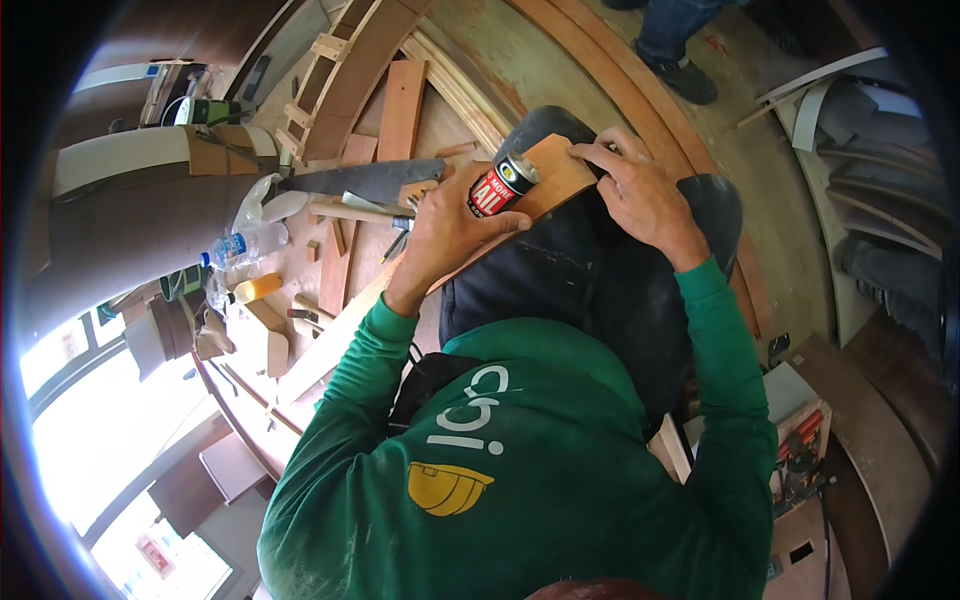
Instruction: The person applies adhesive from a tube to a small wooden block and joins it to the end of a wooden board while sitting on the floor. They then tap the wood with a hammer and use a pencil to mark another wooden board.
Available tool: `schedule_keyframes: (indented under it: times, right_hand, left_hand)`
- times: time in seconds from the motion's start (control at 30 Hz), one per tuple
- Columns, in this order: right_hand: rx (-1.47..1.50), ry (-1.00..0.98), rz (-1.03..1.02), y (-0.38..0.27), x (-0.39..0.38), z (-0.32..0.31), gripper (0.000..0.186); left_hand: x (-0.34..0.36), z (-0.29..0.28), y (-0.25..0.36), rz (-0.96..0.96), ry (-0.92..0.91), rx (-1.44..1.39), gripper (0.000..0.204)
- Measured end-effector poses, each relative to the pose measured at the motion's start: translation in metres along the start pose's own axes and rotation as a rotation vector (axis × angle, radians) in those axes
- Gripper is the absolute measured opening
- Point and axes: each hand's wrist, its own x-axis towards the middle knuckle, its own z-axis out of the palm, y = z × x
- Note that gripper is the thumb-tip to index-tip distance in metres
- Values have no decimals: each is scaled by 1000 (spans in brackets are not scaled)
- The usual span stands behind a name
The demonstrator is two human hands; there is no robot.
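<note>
My left hand (455,222) is closed around a red and black adhesive cartridge (502,186), its greyish end pointing up and to the right. Beneath that hand a long wooden board (563,172) runs slantwise across my dark-trousered knees. My right hand (640,190) is at the board's far right end, with bent fingers and the fingertips gripping its edge. The underside of the board and the part behind my left hand are hidden.
Left of me lie a handsaw (365,180), wood offcuts (402,110), a plastic bottle (235,248), an orange-yellow bottle (258,288) and a hammer (305,314). Long curved wooden strips (650,90) arc past my knees. Another person's shoe (685,80) stands at the far right.
</note>
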Motion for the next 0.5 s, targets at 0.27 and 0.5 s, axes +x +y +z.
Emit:
schedule_keyframes:
  times: [0.27, 0.5]
  right_hand:
    - [108, 23, -63, 4, -22, -7, 40]
    - [35, 125, -95, -1, 10, 5, 36]
  left_hand:
    - [2, 4, 2, 17, 37, -1, 74]
    - [3, 6, 1, 5, 37, -5, 72]
